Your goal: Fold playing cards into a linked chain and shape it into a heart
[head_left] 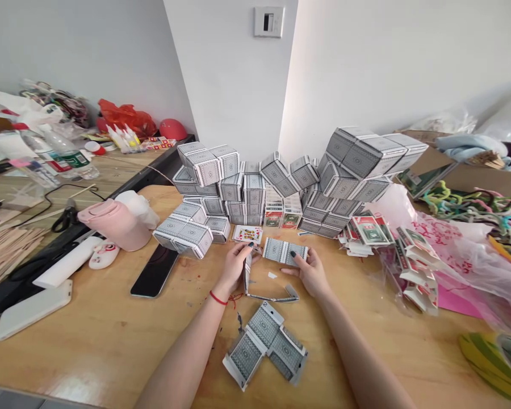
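My left hand is closed on the upright end of a folded strip of playing cards, whose bent length runs along the table. My right hand pinches two joined playing cards, patterned backs up, thumb on top. Whether these pieces connect is hidden by my left fingers. Just beyond lies a face card, face up. Closer to me rests a flat, branching piece of joined cards. Behind my hands, several boxes built from cards are stacked.
A black phone, a pink bottle and a white power bank lie on the left. Opened card boxes, plastic bags and a roll of tape occupy the right side.
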